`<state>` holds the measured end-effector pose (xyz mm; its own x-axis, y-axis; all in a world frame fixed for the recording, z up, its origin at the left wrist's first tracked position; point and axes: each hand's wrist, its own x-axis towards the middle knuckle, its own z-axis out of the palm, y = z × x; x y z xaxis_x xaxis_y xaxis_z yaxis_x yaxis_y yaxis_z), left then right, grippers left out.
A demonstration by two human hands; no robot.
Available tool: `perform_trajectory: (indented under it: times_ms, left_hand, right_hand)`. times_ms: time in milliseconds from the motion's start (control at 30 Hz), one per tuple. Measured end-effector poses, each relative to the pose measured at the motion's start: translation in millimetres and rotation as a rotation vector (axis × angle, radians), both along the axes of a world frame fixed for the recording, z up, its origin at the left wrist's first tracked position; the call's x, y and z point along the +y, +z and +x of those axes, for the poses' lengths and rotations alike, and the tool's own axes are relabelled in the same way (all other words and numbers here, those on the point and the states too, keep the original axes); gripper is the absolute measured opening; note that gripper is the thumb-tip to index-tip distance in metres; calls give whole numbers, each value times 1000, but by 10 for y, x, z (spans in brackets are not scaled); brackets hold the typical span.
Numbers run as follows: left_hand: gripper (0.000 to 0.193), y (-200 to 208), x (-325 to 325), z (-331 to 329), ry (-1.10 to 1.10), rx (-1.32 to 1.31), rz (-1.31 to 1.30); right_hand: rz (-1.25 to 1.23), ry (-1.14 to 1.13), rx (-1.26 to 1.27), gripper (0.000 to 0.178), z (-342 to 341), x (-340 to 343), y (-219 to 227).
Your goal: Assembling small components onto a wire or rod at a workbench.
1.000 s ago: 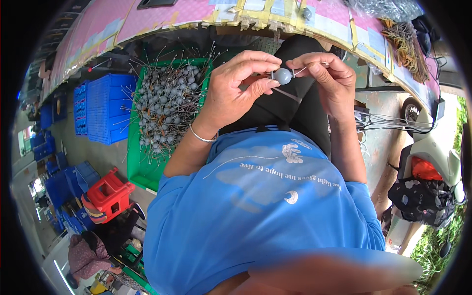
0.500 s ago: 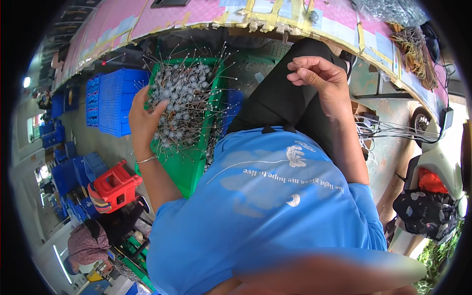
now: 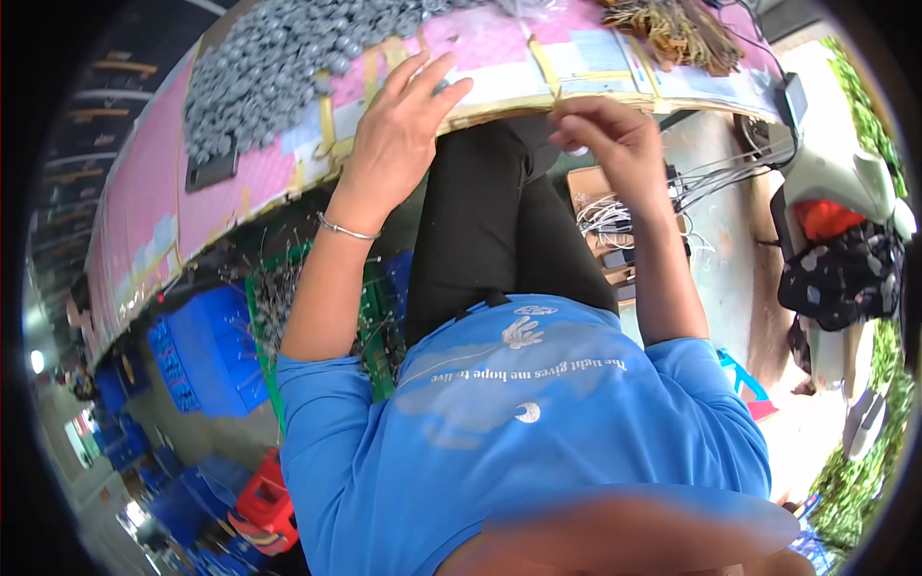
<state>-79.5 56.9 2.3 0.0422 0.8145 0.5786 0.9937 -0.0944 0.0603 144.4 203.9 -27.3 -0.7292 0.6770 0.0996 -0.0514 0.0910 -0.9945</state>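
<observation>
My left hand (image 3: 399, 139) reaches over the near edge of the table, its fingers spread and the thumb apart. A small grey ball (image 3: 441, 86) shows in the gap between thumb and forefinger; whether they touch it I cannot tell. To its left lies a large heap of grey balls (image 3: 279, 67) on the tabletop. My right hand (image 3: 615, 144) is at the table edge, thumb and fingers pinched together. What looks like the tip of a thin wire (image 3: 558, 93) sticks up from the pinch. Beyond that hand lies a bundle of brownish wires (image 3: 677, 34).
The pink table (image 3: 144, 202) has taped, ragged edges; a dark phone-like slab (image 3: 212, 172) lies on it. Left of my legs stand a green crate (image 3: 264, 331) of wired grey balls and blue crates (image 3: 216, 350). White cables (image 3: 610, 221) hang at the right.
My left hand has moved from over the green crate up to the tabletop. My right hand has moved forward to the table edge. The view has shifted, bringing the heap of balls into sight.
</observation>
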Motion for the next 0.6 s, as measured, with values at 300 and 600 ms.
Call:
perform_trajectory:
  times_ms: [300,600]
  left_hand:
    - [10,32,380,-178,57,154,-87]
    - [29,-76,-148,-50,80,-1316,23]
  right_hand:
    - [502,-738,-434,27,318,1129,250]
    - [565,-233,-166,11,-514,229,143]
